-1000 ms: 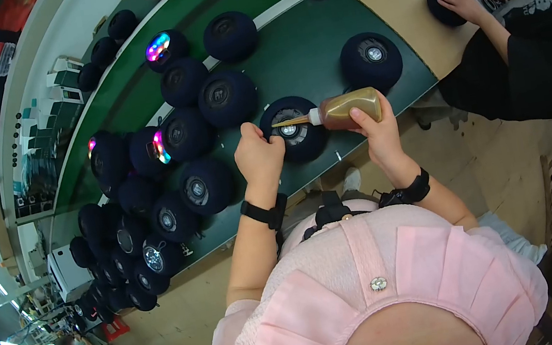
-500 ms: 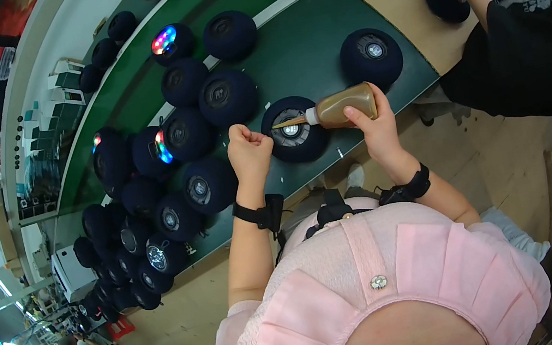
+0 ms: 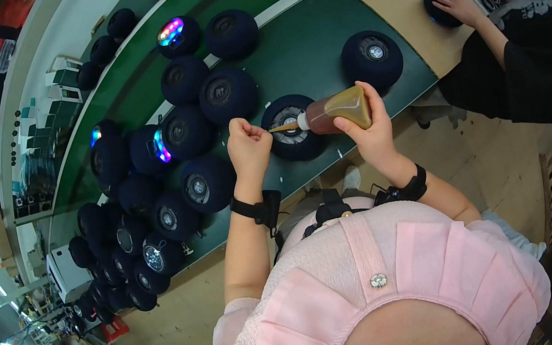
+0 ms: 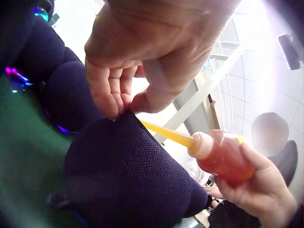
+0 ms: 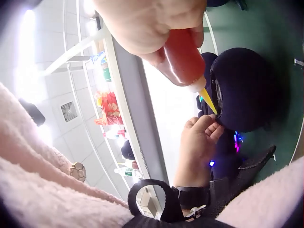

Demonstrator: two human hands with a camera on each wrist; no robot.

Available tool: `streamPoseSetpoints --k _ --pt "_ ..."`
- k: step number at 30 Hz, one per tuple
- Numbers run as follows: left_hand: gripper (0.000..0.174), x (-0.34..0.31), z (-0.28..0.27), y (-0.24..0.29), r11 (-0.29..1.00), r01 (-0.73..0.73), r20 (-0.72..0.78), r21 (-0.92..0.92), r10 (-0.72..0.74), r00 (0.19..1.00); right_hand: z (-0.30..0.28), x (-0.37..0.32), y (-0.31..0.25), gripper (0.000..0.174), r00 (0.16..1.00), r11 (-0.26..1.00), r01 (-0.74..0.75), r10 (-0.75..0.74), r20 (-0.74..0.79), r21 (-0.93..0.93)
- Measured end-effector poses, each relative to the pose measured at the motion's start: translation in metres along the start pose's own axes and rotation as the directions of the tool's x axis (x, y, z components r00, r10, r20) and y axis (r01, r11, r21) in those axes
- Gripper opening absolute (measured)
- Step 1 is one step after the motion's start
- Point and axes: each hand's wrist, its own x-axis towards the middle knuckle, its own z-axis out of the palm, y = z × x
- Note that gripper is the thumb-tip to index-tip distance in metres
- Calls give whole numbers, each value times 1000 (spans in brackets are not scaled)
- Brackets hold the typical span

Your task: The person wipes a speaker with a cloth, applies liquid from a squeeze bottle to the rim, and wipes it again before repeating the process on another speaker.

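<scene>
A round, dark navy, mesh-covered unit like a speaker (image 3: pixel 297 148) lies on the green bench, its round recess facing up. My left hand (image 3: pixel 249 149) pinches the edge of its fabric cover (image 4: pixel 126 124) with thumb and fingertips at the recess rim. My right hand (image 3: pixel 371 131) grips a squeeze bottle (image 3: pixel 338 112) of amber-brown liquid, tipped on its side. The bottle's long yellow nozzle (image 5: pixel 208 100) points into the recess, its tip right at the pinched edge, close to my left fingertips.
Several similar round units (image 3: pixel 208 184) crowd the left of the bench (image 3: pixel 286 49), a few with coloured lights glowing. Another unit (image 3: pixel 372 62) stands to the right. Beyond it lies a tan board (image 3: pixel 394 5), where another person's hand (image 3: pixel 454 3) rests on a unit.
The bottle and my right hand have moved slightly left, and the bottle is tilted more steeply. My left hand shifted a little left. The other person's hand lifted off their unit, then returned.
</scene>
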Motion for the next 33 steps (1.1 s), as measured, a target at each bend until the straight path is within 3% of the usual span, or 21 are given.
streamPoseSetpoints --k 8,10,11,13,15,17,19,20,22,23,25,26,28,30,32,33 --pt "28 25 1 -17 997 -71 50 -17 72 996 -6 2 15 67 998 999 -46 45 -48 -2" --pt "28 33 1 -14 996 -88 83 -26 90 992 -4 4 20 63 971 951 -194 221 -90 243" --pt "28 35 0 -12 994 -104 114 -36 107 988 -4 4 17 63 971 950 -192 220 -90 245" --pt "28 31 -1 -9 994 -111 33 -13 111 993 -6 6 9 56 893 829 -397 448 -43 394" --pt "28 19 -2 -9 994 -111 -56 7 111 992 -12 9 15 52 862 768 -454 507 5 452" --pt "29 -2 -6 -13 988 109 -152 112 -91 984 -18 10 25 48 823 694 -512 566 56 506" --pt "35 -19 7 -19 962 273 -23 2 -273 962 -19 11 36 43 741 514 -579 656 145 633" --pt "38 -24 14 -20 925 373 44 -69 -370 928 -17 11 36 43 739 511 -585 656 153 630" --pt "38 -23 22 -15 935 354 -3 20 -354 935 -16 12 35 39 673 358 -634 692 261 685" --pt "37 -20 25 -13 937 332 -39 108 -329 943 -15 11 35 39 673 359 -636 691 263 684" --pt "34 -12 28 -26 952 288 -59 104 -284 957 -13 11 38 36 583 233 -695 737 343 680" --pt "32 -9 28 -31 963 247 -77 104 -240 968 -13 12 39 36 583 234 -697 736 345 678" --pt "29 -6 21 -20 948 289 -51 132 -284 957 -13 13 40 36 526 81 -732 698 486 676" --pt "27 -5 15 -6 933 325 -25 156 -325 945 -14 15 39 37 525 58 -734 681 510 677" --pt "26 -4 13 -1 945 224 -60 239 -216 975 -15 16 34 37 527 39 -732 664 530 680" --pt "26 -4 11 4 946 222 -59 235 -214 975 -17 16 28 37 558 100 -712 682 474 695"
